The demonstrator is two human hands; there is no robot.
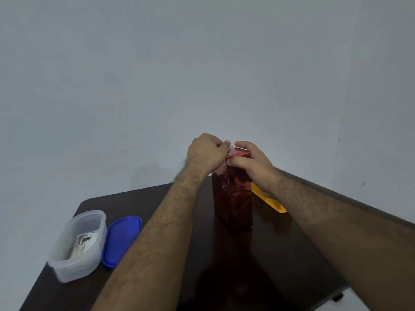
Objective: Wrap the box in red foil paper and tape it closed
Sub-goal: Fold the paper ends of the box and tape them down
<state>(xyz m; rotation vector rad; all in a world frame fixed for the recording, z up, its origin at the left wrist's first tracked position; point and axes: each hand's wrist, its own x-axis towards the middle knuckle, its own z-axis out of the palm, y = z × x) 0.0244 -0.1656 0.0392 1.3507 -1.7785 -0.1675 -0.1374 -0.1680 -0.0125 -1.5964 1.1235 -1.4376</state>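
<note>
Fingers point(241, 163) of the right hand point(253, 167) curl round the top of the box point(233, 198); the left hand point(205, 152) pinches the foil point(221, 187) at the top edge. The box stands upright on the bench point(280, 243), mid-bench, a yellow tray point(269, 199) just behind. Judged: foil is thin, slippery and creases easily; the box is light and stiff. Hold at corners and folded edges.

The box point(232, 196) stands upright on its end on my dark table point(280, 254), tall and narrow, already covered in shiny red foil point(241, 191) that is creased and wrinkled down its sides. A vertical seam runs down the face towards me. The foil at its top end is folded over.
</note>
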